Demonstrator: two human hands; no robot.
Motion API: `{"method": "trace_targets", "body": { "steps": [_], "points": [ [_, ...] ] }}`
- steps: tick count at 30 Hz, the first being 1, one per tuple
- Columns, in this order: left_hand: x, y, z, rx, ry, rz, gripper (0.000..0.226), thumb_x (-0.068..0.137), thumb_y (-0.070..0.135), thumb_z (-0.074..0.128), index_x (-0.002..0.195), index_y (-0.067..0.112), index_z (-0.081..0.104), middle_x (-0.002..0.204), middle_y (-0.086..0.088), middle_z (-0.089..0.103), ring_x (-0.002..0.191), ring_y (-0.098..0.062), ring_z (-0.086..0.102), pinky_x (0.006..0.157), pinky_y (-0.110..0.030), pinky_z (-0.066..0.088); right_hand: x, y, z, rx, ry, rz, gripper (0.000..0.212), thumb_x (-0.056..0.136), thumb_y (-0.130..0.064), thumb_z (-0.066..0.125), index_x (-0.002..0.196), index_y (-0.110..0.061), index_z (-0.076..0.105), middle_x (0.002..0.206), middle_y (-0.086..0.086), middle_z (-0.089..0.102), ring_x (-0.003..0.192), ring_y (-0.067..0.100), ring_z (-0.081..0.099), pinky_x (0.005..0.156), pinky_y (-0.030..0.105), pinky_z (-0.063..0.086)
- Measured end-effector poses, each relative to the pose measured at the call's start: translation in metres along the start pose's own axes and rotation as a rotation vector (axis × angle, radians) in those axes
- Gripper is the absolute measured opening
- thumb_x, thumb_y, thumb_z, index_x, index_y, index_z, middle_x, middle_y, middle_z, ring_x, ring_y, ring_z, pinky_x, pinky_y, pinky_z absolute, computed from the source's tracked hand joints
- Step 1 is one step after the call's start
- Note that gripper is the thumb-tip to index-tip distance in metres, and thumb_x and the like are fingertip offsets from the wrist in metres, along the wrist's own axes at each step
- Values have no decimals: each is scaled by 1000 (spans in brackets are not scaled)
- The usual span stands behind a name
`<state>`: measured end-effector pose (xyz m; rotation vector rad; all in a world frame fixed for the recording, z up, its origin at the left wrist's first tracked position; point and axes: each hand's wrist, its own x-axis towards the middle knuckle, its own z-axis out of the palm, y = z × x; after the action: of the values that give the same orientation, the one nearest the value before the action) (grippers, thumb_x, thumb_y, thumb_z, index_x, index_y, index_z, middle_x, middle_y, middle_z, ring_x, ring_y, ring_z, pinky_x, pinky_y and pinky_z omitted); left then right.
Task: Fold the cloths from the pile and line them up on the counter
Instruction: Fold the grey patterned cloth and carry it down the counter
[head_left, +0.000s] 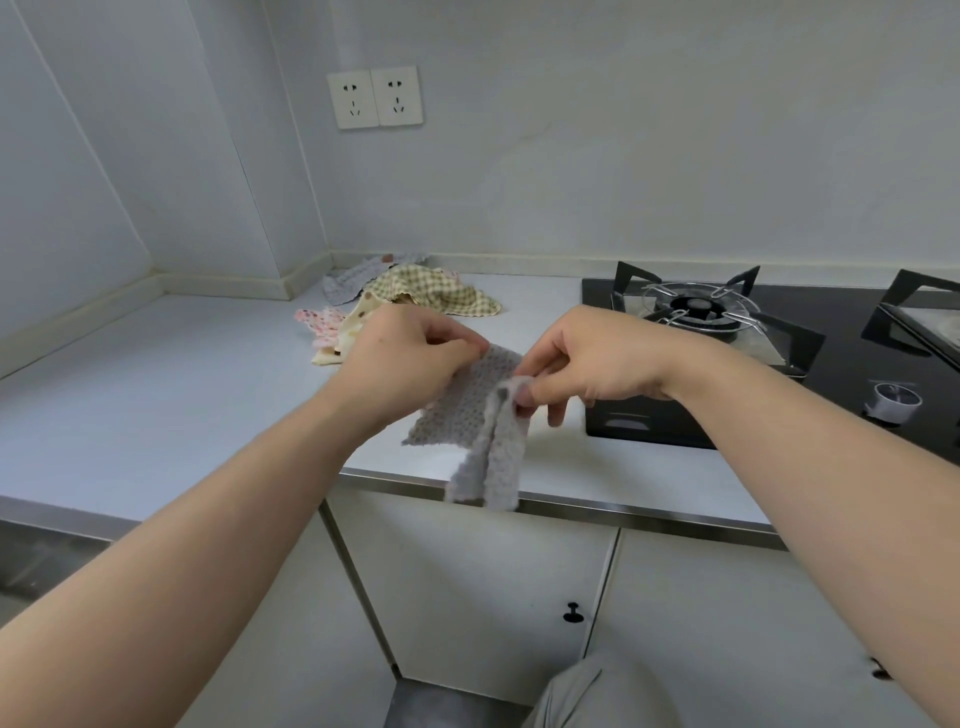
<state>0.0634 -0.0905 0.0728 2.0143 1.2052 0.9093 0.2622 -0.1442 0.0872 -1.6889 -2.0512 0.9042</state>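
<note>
Grey cloth (462, 410) hanging below left hand (410, 353) and right hand (597, 358), both pinching its top edge.

A pair of white wall sockets (375, 97) sat high on the far wall. At the right lay a black glass gas hob (649, 423), its left burner (696, 306) ringed by a black pan support (631, 278). A silver control knob (892, 401) stood at the hob's near right. Below, white cabinet doors (467, 571) carried a small black door knob (573, 613).
</note>
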Motion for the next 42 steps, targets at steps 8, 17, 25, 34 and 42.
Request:
{"method": "trace_targets", "body": {
  "steps": [8,17,25,34,42],
  "points": [
    [-16,13,6,91,7,221,26,72,52,81,88,32,81,78,20,74,81,7,66,68,-9,49,-5,-2,-1,26,223,-70,23,91,-38,69,85,-17,78,75,-8,76,56,6,62,51,9,40],
    [-9,15,11,34,67,178,9,86,25,75,83,33,78,73,16,71,70,0,67,56,-26,56,-14,7,-4,-126,198,12,32,82,-57,71,97,-29,73,53,-27,58,48,-8,51,50,11,35],
    [18,2,8,-383,-29,85,13,87,6,74,85,18,77,80,4,76,79,-9,70,80,-24,53,-55,9,-24,-320,80,4,27,87,-53,67,74,-29,68,59,-10,54,52,2,46,52,17,34],
    [29,30,76,-612,-204,20,16,87,3,72,99,15,69,76,-4,66,74,-15,61,73,-24,49,-115,32,-44,-183,401,82,41,85,-60,62,74,-23,77,70,-5,71,66,8,62,61,23,43],
    [36,114,208,-335,-311,281,13,93,13,68,90,26,71,89,0,73,83,-9,66,78,-22,53,-205,127,-83,-202,527,203,50,85,-54,66,60,-11,61,62,10,52,55,16,44,56,32,36]
  ]
}}
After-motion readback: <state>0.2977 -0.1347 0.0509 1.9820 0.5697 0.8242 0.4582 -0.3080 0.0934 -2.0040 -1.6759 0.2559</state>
